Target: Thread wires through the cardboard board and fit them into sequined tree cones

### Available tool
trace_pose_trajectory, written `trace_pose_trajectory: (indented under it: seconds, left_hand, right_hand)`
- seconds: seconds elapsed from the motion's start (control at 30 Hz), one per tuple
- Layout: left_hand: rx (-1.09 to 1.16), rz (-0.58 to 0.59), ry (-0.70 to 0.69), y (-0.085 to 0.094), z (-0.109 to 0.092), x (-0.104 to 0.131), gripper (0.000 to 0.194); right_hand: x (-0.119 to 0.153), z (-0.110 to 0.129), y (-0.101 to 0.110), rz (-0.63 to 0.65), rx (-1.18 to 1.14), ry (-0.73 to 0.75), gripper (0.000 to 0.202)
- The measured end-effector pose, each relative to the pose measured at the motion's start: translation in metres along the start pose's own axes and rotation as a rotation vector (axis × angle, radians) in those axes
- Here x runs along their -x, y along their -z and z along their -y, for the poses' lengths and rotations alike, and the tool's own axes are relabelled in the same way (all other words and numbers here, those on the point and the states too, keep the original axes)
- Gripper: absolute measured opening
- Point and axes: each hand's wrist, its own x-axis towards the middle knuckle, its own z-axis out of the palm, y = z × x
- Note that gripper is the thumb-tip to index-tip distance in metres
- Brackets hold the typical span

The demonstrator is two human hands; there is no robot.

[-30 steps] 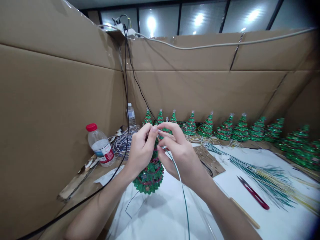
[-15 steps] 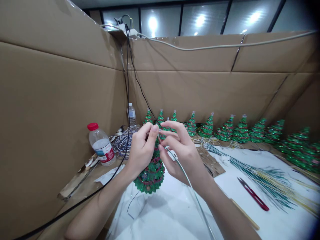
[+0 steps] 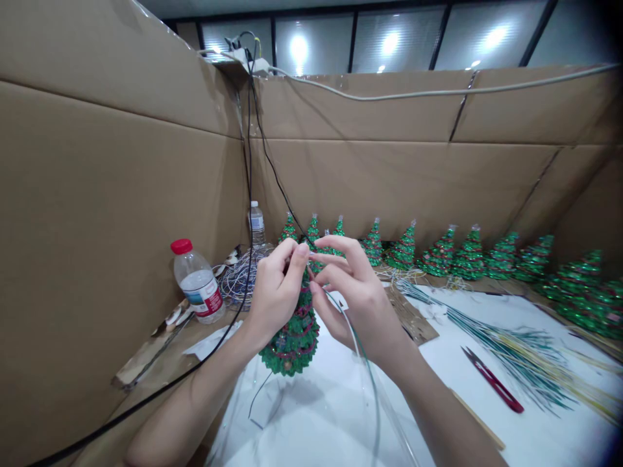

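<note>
A small green tree with red garland (image 3: 291, 344) hangs below my hands at the centre, its top hidden behind the fingers. My left hand (image 3: 279, 285) is closed at the tree's tip, thumb pressed against the fingers. Close beside it, my right hand (image 3: 348, 292) pinches a thin wire (image 3: 360, 347), its fingers bent. From there the wire trails down past the right wrist over the white surface. What lies between the fingertips is too small to tell.
Several finished-looking green trees (image 3: 470, 253) line the back wall. Red snips (image 3: 494, 381) and a bundle of green and yellow wires (image 3: 506, 350) lie at right. A red-capped bottle (image 3: 198, 282) stands at left, near a hanging black cable (image 3: 250, 162).
The trailing wire has swung and now hangs in a different curve below my right hand. Both hands stay almost where they were.
</note>
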Motion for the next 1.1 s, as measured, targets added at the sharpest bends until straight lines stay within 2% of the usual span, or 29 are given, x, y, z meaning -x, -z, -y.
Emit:
trace_pose_trajectory:
  seconds: [0.13,0.4,0.57,0.73,0.9,1.1]
  left_hand:
    - [-0.024,0.007,-0.006,0.0004,0.0011,0.0003,0.038]
    - [-0.008,0.018,0.001,-0.0030,0.0024,-0.0008,0.037]
    - [0.005,0.014,0.010,-0.0026,0.0042,-0.0011,0.038]
    - [0.004,0.021,0.006,-0.0015,0.0046,-0.0001,0.038]
    - [0.030,0.028,0.020,-0.0030,0.0046,0.0009,0.037]
    - [0.060,0.017,0.009,-0.0031,0.0046,-0.0005,0.037]
  right_hand:
    - [-0.0013,0.0008,-0.0023,0.007,-0.004,0.039,0.015]
    - [-0.0019,-0.0036,-0.0055,0.042,0.042,0.013,0.016]
    - [-0.0015,-0.0036,-0.0028,0.060,-0.017,-0.015,0.010]
    - [-0.0014,-0.0021,-0.0048,0.019,-0.011,0.029,0.014]
    - [-0.0014,-0.0047,-0.0091,0.034,0.056,0.042,0.014]
    - [-0.0018,-0.0043,-0.0064,-0.015,-0.021,0.040,0.014]
